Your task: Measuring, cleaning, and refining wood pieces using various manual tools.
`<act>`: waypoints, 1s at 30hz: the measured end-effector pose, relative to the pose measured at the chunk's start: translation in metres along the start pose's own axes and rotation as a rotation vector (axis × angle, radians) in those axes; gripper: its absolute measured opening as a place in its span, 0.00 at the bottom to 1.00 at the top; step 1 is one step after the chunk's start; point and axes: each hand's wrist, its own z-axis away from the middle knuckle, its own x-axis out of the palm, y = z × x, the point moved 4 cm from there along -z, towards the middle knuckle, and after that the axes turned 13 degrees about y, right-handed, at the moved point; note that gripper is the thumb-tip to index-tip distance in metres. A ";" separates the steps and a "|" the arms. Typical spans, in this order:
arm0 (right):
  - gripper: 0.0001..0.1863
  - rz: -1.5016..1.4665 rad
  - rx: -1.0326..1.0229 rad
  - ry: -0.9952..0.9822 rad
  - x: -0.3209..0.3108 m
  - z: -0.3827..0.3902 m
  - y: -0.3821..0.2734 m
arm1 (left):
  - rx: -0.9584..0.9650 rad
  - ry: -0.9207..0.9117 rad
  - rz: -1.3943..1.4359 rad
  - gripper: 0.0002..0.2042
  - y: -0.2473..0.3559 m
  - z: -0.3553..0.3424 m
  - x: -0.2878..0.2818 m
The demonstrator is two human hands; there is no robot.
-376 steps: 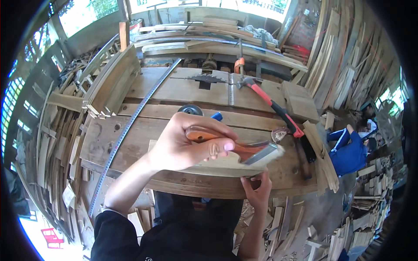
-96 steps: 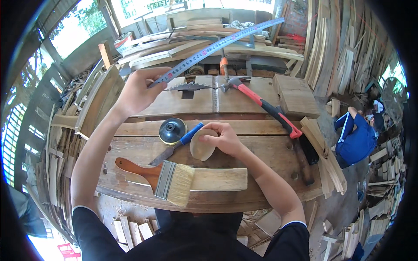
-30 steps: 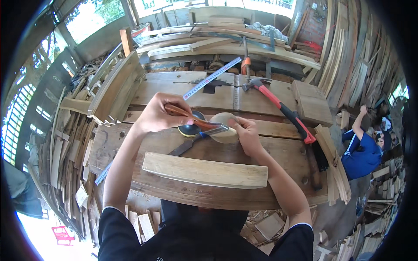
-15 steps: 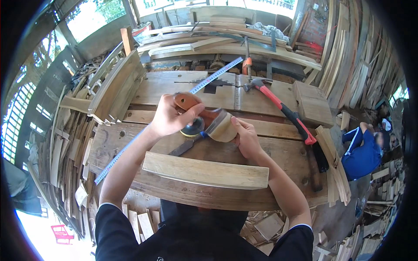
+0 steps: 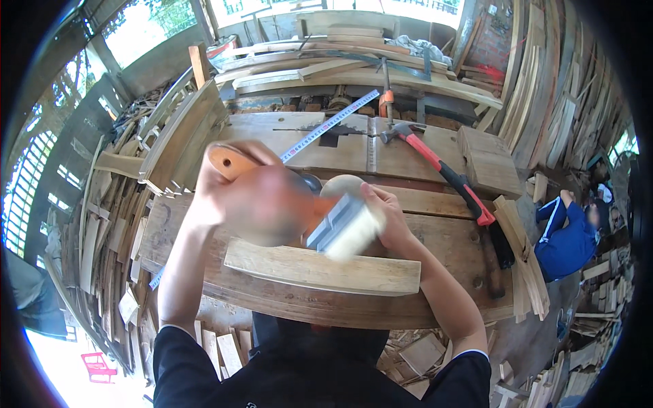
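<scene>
My left hand (image 5: pixel 255 194), smeared by motion, is closed round the orange wooden handle of a flat paintbrush (image 5: pixel 350 231). The brush has a grey metal band and pale bristles, which point right and toward me. In my right hand (image 5: pixel 386 212) a round tan disc (image 5: pixel 343 185) is pinched by its edge, just beyond the bristles. Partly hidden behind the brush is a dark round object (image 5: pixel 311 181). A curved wooden piece (image 5: pixel 320 270) lies across the bench in front of me, below both hands.
A claw hammer (image 5: pixel 442 170) with a red and black handle rests at the right of the wooden bench (image 5: pixel 449 238). A measuring tape (image 5: pixel 330 126) stretches diagonally across it. Boards (image 5: pixel 183 139) stand at the left. A person in blue (image 5: pixel 568 234) crouches at the right among wood scraps.
My left hand has swung left and toward me with the paintbrush, its bristles now nearer me. The disc shows farther back and apart from the bristles. My right hand has barely moved.
</scene>
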 end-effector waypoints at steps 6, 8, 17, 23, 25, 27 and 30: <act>0.24 -0.047 0.076 0.012 0.016 0.012 -0.018 | -0.196 -0.146 -0.181 0.04 0.020 0.015 0.048; 0.25 -0.033 0.035 0.010 0.012 0.009 -0.014 | -0.091 -0.152 -0.385 0.04 0.034 0.009 0.032; 0.22 0.024 0.020 0.019 0.016 0.010 -0.012 | 0.177 -0.044 -0.754 0.18 0.057 0.011 0.010; 0.23 0.000 0.031 0.025 0.011 0.009 -0.010 | 0.225 -0.003 -0.329 0.09 0.034 0.019 0.058; 0.23 -0.006 0.026 0.039 0.012 0.010 -0.011 | -0.029 0.041 -0.154 0.04 0.024 0.023 0.068; 0.23 -0.008 0.008 0.041 0.015 0.012 -0.013 | -0.093 -0.078 -0.110 0.09 0.015 0.026 0.073; 0.24 0.017 0.031 -0.006 0.015 0.011 -0.015 | -0.079 -0.132 -0.163 0.07 0.013 0.030 0.062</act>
